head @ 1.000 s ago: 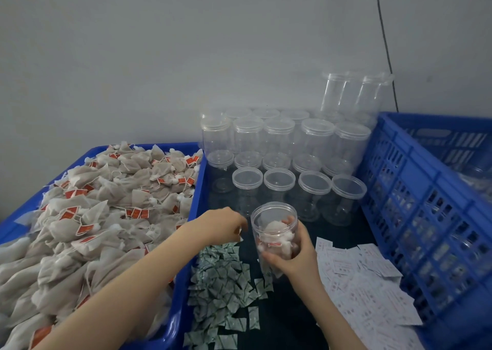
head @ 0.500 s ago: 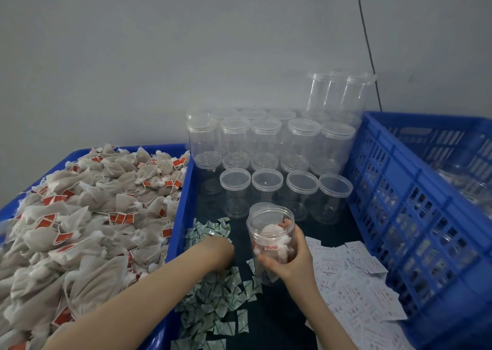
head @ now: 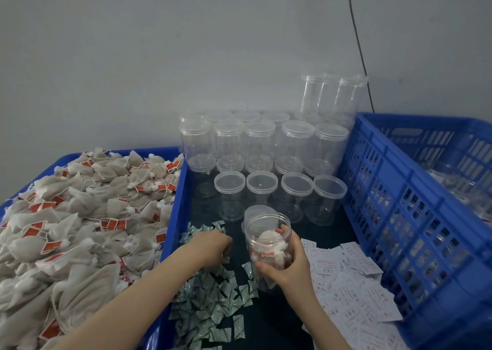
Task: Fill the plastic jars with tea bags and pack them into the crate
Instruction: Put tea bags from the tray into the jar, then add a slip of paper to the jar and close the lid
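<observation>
**Between tray and crate: one open jar, part filled**

Right hand (head: 288,265) grips jar (head: 267,239), upright, tea bags (head: 269,246) inside. Left hand (head: 213,246), just beside it, rests on green sachets (head: 210,304), fingers curled under; grip cannot be told. Crate (head: 415,216) at right, lidded jars (head: 266,163) behind.

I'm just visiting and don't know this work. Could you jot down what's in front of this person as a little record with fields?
Left hand: down on the small green packets
Right hand: holds an open jar with tea bags inside
Tea bags: heaped in the blue tray at left
Empty jars: lidded, stacked by the wall
Paper slips: white, spread at right
Crate: blue, far right
</observation>
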A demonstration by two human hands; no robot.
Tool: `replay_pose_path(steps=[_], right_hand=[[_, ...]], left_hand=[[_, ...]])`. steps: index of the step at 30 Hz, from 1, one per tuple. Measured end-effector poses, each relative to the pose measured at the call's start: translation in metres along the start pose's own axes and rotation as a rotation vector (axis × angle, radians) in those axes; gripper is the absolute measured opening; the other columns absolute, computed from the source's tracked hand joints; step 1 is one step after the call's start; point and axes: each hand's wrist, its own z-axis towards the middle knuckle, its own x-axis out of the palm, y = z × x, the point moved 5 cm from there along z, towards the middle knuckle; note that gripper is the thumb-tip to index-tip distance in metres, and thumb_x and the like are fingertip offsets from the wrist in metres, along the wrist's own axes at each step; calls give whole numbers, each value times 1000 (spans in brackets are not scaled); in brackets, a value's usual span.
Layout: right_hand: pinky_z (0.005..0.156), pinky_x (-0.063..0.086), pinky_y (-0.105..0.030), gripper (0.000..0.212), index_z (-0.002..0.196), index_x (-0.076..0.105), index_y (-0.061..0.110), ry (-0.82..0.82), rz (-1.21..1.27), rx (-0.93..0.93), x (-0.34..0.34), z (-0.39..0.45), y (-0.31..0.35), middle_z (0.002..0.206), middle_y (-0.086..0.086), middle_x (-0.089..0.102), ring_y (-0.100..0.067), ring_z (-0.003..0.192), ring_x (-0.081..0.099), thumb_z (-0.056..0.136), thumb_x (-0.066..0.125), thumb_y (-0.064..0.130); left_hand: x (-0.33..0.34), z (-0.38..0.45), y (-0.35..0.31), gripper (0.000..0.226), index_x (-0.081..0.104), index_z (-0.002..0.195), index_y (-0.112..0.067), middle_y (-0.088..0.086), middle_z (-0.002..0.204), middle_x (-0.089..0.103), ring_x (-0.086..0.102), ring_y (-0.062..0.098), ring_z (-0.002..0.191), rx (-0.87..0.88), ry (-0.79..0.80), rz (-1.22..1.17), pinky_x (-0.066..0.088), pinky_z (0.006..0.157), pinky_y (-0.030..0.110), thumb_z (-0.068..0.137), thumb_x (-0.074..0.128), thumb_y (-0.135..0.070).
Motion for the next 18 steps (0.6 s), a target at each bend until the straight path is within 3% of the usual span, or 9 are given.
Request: replay_pose_path(steps=[9, 14, 16, 18], right_hand=[[80, 49, -10, 89, 129, 51, 28, -10, -9, -2, -2, -1, 1, 115, 29, 63, 4, 106, 62, 50, 88, 46], [79, 50, -10, 87, 127, 51, 29, -7, -6, 6, -1, -1, 0, 114, 28, 64, 4, 104, 63, 50, 88, 45], [79, 50, -11, 88, 128, 51, 29, -1, -1, 11, 0, -2, -1, 114, 28, 64, 4, 104, 63, 49, 88, 44], [81, 51, -13, 92, 130, 50, 27, 8, 5, 18, 0, -3, -3, 115, 25, 65, 2, 105, 64, 48, 89, 41]], left_hand=[[-18, -5, 8, 20, 63, 108, -23, -2, 111, 61, 58, 16, 101, -8, -59, -85, 44, 73, 27, 88, 65, -29], [-30, -11, 16, 20, 67, 111, -21, -1, 113, 65, 62, 15, 101, -28, -69, -170, 53, 86, 32, 91, 62, -21], [-44, -15, 20, 20, 69, 110, -20, -3, 110, 68, 63, 13, 99, -36, -186, -253, 52, 91, 32, 93, 60, -17], [-69, -24, 22, 18, 71, 107, -19, -8, 102, 68, 63, 6, 92, -12, -435, -433, 49, 89, 20, 92, 61, -16]])
